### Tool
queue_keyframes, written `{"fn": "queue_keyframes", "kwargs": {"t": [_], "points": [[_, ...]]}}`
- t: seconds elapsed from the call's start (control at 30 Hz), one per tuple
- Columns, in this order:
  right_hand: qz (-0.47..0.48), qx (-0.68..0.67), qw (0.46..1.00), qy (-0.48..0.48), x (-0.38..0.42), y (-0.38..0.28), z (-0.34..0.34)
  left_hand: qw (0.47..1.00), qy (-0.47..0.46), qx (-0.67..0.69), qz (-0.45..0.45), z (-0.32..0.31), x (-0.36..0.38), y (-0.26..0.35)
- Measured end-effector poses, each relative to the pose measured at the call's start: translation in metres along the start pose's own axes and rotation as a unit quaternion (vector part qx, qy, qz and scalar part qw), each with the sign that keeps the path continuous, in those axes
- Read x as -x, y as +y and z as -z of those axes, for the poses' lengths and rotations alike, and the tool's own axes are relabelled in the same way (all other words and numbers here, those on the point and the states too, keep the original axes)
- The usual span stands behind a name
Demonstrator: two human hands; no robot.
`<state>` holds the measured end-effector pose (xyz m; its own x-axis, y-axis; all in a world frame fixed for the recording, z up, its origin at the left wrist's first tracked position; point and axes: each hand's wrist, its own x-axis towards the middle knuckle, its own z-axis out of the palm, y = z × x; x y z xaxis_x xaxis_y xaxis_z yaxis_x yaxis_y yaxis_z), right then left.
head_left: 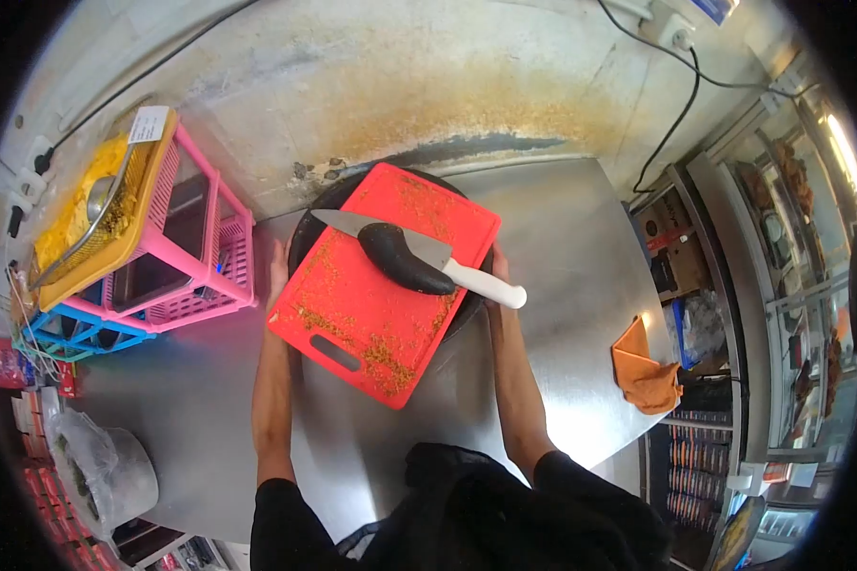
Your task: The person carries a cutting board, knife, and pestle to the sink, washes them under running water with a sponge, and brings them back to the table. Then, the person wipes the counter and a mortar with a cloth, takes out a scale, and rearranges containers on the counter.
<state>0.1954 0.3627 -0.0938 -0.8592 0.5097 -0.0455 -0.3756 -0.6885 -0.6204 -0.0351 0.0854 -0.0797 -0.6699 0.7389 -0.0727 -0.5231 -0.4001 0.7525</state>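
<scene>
A red cutting board [338,276], strewn with yellow-brown crumbs, lies slanted across a round, dark stone mortar [302,238]. On the board rest a knife with a white handle [486,284] and a curved black pestle [390,262], which covers part of the blade. My left hand [278,269] holds the left side of the mortar, beside the board's edge. On the opposite side, my right hand [498,271] grips the mortar near the knife handle. Most fingers of both hands are hidden by the mortar and board.
Mortar and hands are over a steel table [562,219] against a stained wall [400,86]. A pink rack [224,285] carrying a yellow tray [152,205] stands left. An orange cloth [643,371] lies right. A plastic-covered white tub [129,476] is at lower left, a glass display case [800,285] far right.
</scene>
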Motion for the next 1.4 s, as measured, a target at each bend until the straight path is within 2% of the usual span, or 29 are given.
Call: {"fn": "queue_keyframes", "kwargs": {"t": [0.2, 0.27, 0.3, 0.37, 0.43, 0.5, 0.57, 0.67, 0.7, 0.77, 0.97, 1.0, 1.1, 1.17, 1.23, 1.3, 1.33, 1.4], "points": [[-0.011, -0.003, 0.999, 0.051, 0.045, -0.011, 0.018, 0.998, 0.054, -0.020, -0.031, -0.048, 0.072, -0.017], [-0.025, 0.008, 0.996, 0.089, 0.083, -0.022, 0.011, 0.996, 0.082, -0.039, -0.010, -0.046, 0.099, -0.030], [-0.009, 0.003, 0.998, 0.067, 0.099, -0.019, 0.026, 0.994, 0.097, -0.048, 0.001, -0.043, 0.112, -0.037], [-0.013, -0.044, 0.996, 0.070, 0.143, -0.032, 0.013, 0.995, 0.080, -0.061, -0.007, -0.052, 0.141, -0.049], [-0.046, -0.020, 0.995, 0.087, 0.179, -0.035, 0.043, 0.994, 0.085, -0.067, 0.001, -0.077, 0.164, -0.057], [-0.029, -0.009, 0.985, 0.168, 0.221, -0.040, 0.034, 0.990, 0.116, -0.070, 0.032, -0.111, 0.195, -0.049], [-0.031, 0.015, 0.970, 0.242, 0.258, -0.048, 0.038, 0.991, 0.100, -0.075, 0.048, -0.105, 0.211, -0.061], [0.010, -0.003, 0.954, 0.299, 0.310, -0.055, 0.025, 0.988, 0.093, -0.099, 0.069, -0.125, 0.233, -0.079], [0.011, -0.011, 0.964, 0.265, 0.324, -0.059, 0.018, 0.989, 0.092, -0.082, 0.076, -0.127, 0.240, -0.086], [0.016, -0.021, 0.962, 0.273, 0.343, -0.066, -0.003, 0.991, 0.079, -0.072, 0.083, -0.137, 0.245, -0.091], [0.039, 0.020, 0.935, 0.352, 0.390, -0.067, 0.000, 0.991, 0.052, -0.050, 0.114, -0.153, 0.249, -0.095], [0.055, -0.009, 0.911, 0.409, 0.398, -0.062, -0.004, 0.989, 0.057, -0.038, 0.135, -0.147, 0.243, -0.099], [0.110, 0.012, 0.915, 0.389, 0.420, -0.033, 0.019, 0.980, 0.068, 0.002, 0.187, -0.133, 0.221, -0.107], [0.141, 0.203, 0.886, 0.392, 0.428, -0.024, 0.027, 0.974, 0.071, 0.025, 0.212, -0.131, 0.207, -0.108], [0.152, 0.220, 0.845, 0.464, 0.433, -0.015, 0.045, 0.969, 0.068, 0.037, 0.235, -0.132, 0.198, -0.107], [0.132, 0.067, 0.896, 0.419, 0.422, -0.026, 0.008, 0.964, 0.068, 0.043, 0.253, -0.135, 0.196, -0.106], [0.139, 0.063, 0.894, 0.420, 0.415, -0.039, -0.029, 0.963, 0.064, 0.044, 0.259, -0.136, 0.194, -0.107], [0.149, 0.037, 0.914, 0.375, 0.431, -0.030, 0.000, 0.959, 0.067, 0.042, 0.273, -0.139, 0.193, -0.105]]}}
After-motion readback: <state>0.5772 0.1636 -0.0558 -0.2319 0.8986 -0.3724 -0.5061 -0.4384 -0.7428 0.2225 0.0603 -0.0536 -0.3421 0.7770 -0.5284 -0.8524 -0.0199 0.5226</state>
